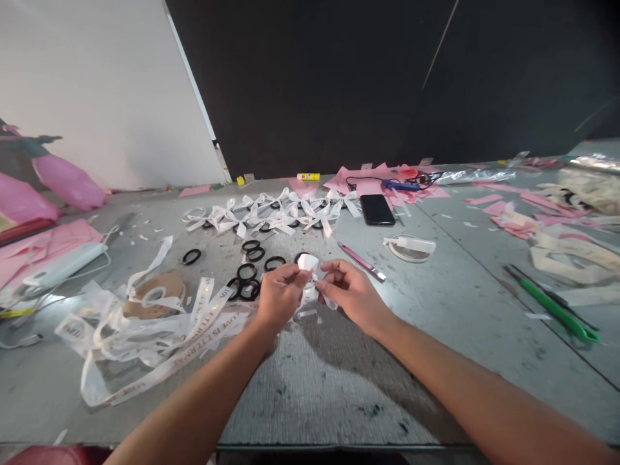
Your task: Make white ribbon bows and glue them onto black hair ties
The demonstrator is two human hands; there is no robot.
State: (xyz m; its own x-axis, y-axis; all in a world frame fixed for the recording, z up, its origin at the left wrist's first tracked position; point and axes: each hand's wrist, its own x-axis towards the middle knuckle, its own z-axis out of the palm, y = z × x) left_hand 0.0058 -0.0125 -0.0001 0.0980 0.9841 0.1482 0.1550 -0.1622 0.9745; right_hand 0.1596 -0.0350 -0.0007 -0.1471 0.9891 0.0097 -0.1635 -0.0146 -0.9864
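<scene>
White ribbon (308, 262) | left hand (281, 290), right hand (354, 294): gripping it | black rings (247, 280) (loose) nearby | phone (377, 210) beyond

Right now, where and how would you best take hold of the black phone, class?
I'd grip the phone by its left and right edges, towards the near end, coming from the near side. It lies flat, so its thin edges suit fingers and thumb. Bare tabletop fronts it, whereas a white bow sits beside it and pink paper lies behind.
</scene>
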